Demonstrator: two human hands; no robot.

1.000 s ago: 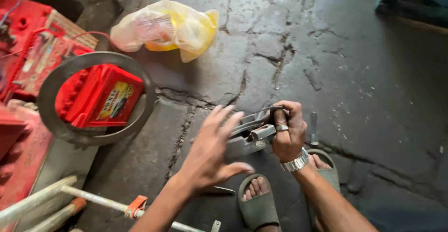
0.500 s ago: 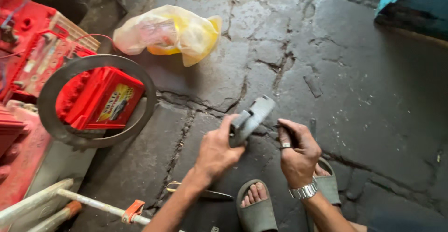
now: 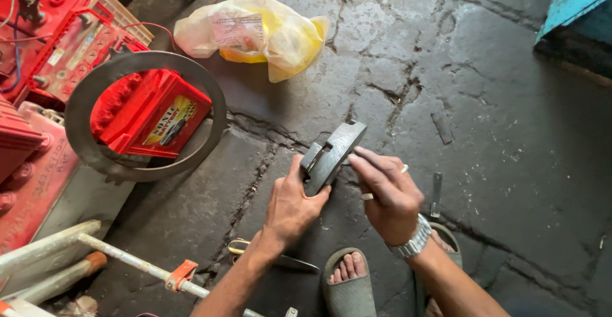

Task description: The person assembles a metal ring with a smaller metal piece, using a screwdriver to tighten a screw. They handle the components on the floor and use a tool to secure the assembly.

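A metal ring (image 3: 83, 100) lies on a battery (image 3: 150, 113), left of the hands.
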